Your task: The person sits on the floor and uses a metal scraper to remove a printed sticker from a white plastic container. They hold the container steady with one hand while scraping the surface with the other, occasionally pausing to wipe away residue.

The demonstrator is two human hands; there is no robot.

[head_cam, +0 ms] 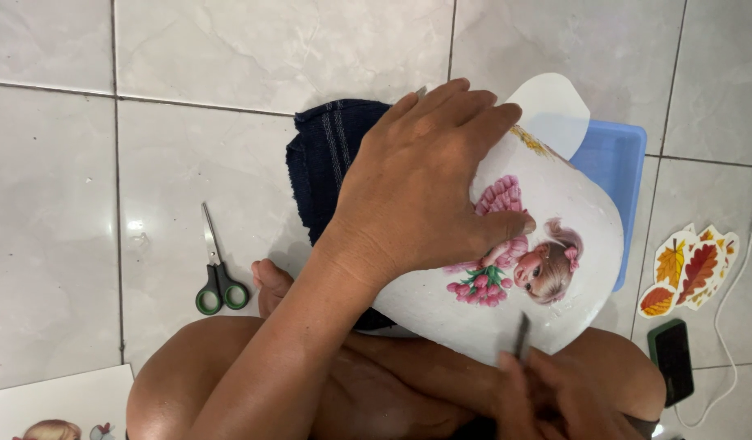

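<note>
Fingers (441,106) of the left hand (416,187) lie together, flat on the white pot (555,204) across the lap. The right hand (547,399) pinches a thin tool (522,336). Scissors (218,277), dark cloth (323,155) and blue tray (616,163) surround it.

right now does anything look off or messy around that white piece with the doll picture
Nothing looks broken or spilled. The white piece rests tilted across the person's lap, left hand pressed flat on it, right hand holding a thin tool at its edge. Scissors, leaf stickers and a phone lie loose on the floor.
</note>
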